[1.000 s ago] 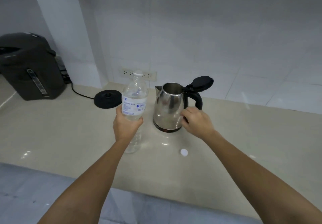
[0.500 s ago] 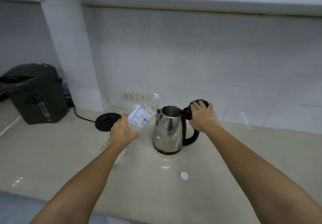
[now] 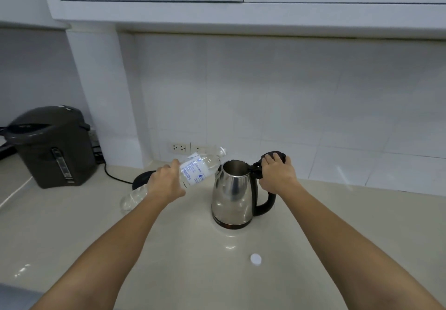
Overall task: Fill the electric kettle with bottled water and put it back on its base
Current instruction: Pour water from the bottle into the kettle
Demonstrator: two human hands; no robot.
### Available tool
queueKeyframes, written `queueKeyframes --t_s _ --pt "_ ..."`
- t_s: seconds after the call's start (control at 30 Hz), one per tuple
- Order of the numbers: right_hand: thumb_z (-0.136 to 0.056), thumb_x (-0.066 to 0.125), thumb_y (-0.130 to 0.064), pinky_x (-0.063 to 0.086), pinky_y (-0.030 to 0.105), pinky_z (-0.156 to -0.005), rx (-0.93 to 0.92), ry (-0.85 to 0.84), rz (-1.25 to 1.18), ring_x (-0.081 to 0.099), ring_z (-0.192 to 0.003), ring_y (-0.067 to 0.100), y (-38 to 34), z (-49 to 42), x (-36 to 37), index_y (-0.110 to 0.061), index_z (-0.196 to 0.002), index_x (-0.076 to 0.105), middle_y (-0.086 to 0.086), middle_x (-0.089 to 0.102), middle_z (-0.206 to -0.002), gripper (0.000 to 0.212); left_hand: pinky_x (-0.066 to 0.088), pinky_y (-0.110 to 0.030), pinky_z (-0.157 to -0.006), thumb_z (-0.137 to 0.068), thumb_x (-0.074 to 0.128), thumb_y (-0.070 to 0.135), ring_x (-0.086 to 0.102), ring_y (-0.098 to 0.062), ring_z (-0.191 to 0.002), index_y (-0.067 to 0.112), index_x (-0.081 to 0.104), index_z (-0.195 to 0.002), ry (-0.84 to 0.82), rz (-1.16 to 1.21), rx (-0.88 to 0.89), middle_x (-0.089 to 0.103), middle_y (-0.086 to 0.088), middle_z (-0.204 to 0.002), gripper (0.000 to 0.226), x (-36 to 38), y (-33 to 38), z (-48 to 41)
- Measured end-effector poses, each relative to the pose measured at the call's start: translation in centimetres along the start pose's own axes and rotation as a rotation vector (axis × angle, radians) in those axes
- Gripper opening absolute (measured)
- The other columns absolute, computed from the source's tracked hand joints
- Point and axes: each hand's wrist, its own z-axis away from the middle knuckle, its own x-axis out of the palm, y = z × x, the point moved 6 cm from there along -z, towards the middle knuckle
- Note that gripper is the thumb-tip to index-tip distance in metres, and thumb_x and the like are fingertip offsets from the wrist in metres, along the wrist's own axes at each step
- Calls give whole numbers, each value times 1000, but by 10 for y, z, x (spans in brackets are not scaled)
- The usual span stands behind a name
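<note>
Steel electric kettle (image 3: pixel 233 196), upright on beige counter (image 3: pixel 72 225), off its base; lid (image 3: pixel 274 157) hinged back, right hand (image 3: pixel 277 173) resting closed upon it. Left hand (image 3: pixel 166 184) grips tilted water bottle (image 3: pixel 193 171), neck just beside kettle mouth. Black base (image 3: pixel 142 179) half hidden behind that hand. White cap (image 3: pixel 255 259) lies near. Dark dispenser (image 3: pixel 52 145) far left; tiled wall (image 3: pixel 265 107).

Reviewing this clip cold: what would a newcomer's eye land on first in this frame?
Probably the steel kettle at the middle of the counter, its black lid held open by the right hand. Just left of it, the left hand tilts an uncapped water bottle toward the kettle's mouth, and the white cap lies nearer the camera.
</note>
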Motion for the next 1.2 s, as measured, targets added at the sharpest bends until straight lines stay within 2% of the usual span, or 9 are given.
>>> queueKeyframes --t_s 0.2,0.47,0.93,1.2 --pt "-96 40 -34 9 53 -120 1 -13 -3 5 -150 26 2 2 2 -7 -153 13 5 14 -162 69 44 -32 -72 -68 75 24 59 -28 -98 12 42 -122 -3 -55 -4 59 -9 -107 64 -3 1 -2" --pt "-96 40 -32 9 53 -120 4 -33 -26 2 -151 26 2 2 4 -7 -154 11 5 10 -163 69 41 -29 -66 -69 75 24 59 -27 -95 13 42 -120 16 -139 35 62 -7 -102 62 -11 5 -4" --pt "-96 40 -29 10 54 -119 0 -31 -45 2 -151 26 4 3 7 -7 -154 11 5 10 -163 68 42 -30 -68 -71 75 29 61 -26 -96 14 40 -124 30 -218 65 61 -6 -104 65 -23 10 -8" --pt "-96 40 -28 10 54 -119 -4 -35 -49 2 -151 25 5 2 7 -7 -154 11 5 9 -163 68 42 -29 -65 -71 75 29 55 -24 -88 13 40 -122 14 -235 54 60 -7 -103 63 -29 14 -6"
